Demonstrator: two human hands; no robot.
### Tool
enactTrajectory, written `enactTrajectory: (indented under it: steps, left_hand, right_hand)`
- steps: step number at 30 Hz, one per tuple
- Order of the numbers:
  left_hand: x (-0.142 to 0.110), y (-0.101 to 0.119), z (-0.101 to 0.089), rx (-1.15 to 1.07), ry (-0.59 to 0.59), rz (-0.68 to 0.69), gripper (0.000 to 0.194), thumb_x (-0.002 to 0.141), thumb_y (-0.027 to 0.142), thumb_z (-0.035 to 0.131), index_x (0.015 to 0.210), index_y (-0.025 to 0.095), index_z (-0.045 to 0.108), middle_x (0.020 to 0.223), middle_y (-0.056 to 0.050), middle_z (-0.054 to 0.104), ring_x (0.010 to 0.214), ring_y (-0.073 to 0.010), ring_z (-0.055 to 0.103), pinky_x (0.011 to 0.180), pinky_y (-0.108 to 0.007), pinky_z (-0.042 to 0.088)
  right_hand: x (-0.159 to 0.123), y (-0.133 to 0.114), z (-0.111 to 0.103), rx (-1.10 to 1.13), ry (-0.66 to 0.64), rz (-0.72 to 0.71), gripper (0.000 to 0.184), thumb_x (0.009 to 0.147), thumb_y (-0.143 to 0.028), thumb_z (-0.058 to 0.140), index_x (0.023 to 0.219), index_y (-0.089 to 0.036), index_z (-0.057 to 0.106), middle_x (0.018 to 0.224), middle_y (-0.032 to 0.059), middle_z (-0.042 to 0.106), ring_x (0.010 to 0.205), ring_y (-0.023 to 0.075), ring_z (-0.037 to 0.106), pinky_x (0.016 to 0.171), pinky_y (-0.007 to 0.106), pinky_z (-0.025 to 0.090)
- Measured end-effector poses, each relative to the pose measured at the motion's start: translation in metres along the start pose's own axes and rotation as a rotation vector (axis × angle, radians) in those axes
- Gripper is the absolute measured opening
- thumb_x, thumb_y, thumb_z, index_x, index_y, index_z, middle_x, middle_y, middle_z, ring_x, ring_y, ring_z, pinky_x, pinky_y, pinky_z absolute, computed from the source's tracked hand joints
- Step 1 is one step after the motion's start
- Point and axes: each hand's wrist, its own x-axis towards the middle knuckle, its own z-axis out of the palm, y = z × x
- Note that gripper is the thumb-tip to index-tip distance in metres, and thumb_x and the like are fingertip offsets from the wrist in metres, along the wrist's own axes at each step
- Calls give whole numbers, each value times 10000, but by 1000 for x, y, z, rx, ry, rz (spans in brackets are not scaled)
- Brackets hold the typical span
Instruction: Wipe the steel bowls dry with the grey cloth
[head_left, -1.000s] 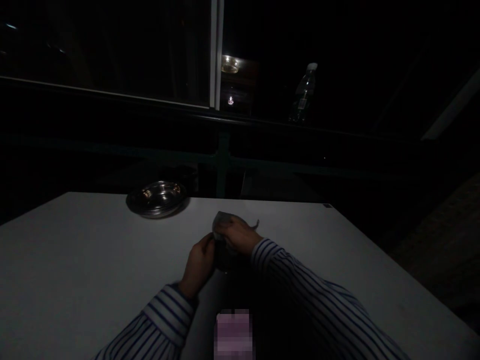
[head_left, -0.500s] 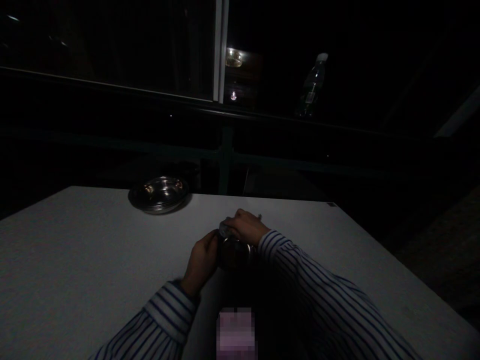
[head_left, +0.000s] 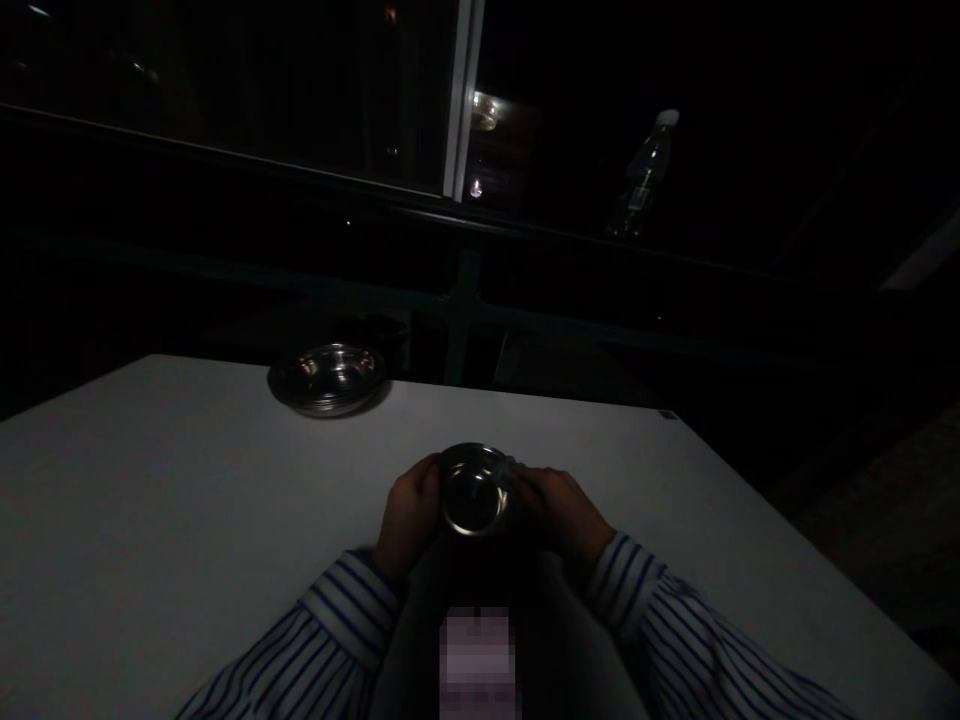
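A small shiny metal bowl (head_left: 474, 500) is tilted so its inside faces me, above the near-middle of the table. My left hand (head_left: 409, 512) is closed on its left rim, thumb on the edge and the other fingers hidden behind. At the right rim, my right hand (head_left: 564, 508) pinches a small crumpled pale cloth (head_left: 505, 468) against the bowl. Dim light hides the cloth's exact material and the right fingertips.
Stacked metal dishes (head_left: 330, 380) sit at the back left edge of the white table (head_left: 225, 480). Beyond the table, a clear plastic bottle (head_left: 645, 178) with a white cap stands by the dark window frame (head_left: 463, 100).
My right hand has moved from the bowl's far rim round to its right side with the cloth, uncovering the bowl's inside. My left hand keeps its hold on the left rim.
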Motion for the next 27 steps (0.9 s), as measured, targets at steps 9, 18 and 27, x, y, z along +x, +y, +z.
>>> enactTrajectory:
  steps: [9, 18, 27]
  left_hand:
    - [1, 0, -1, 23, 74, -76, 395, 771, 347, 412, 1013, 109, 614, 981, -129, 665, 894, -240, 609, 795, -354, 453]
    - [0, 3, 1, -32, -54, 17, 352, 783, 310, 394, 985, 133, 622, 946, -86, 679, 866, -208, 613, 787, -323, 453]
    - [0, -2, 4, -12, 50, -50, 362, 790, 350, 402, 968, 132, 629, 945, -103, 676, 868, -220, 612, 767, -327, 457]
  right_hand:
    - [50, -1, 17, -40, 27, -25, 353, 881, -232, 310, 1167, -193, 512, 1065, 50, 615, 935, 157, 567, 815, 236, 396]
    - [8, 17, 30, -50, 151, -85, 323, 852, -176, 372, 1111, -172, 565, 1243, 61, 489, 971, 167, 501, 882, 313, 404]
    - [-27, 9, 42, -106, 288, -77, 293, 831, -223, 443, 1085, -144, 565, 1009, 125, 587, 883, 203, 548, 728, 342, 475]
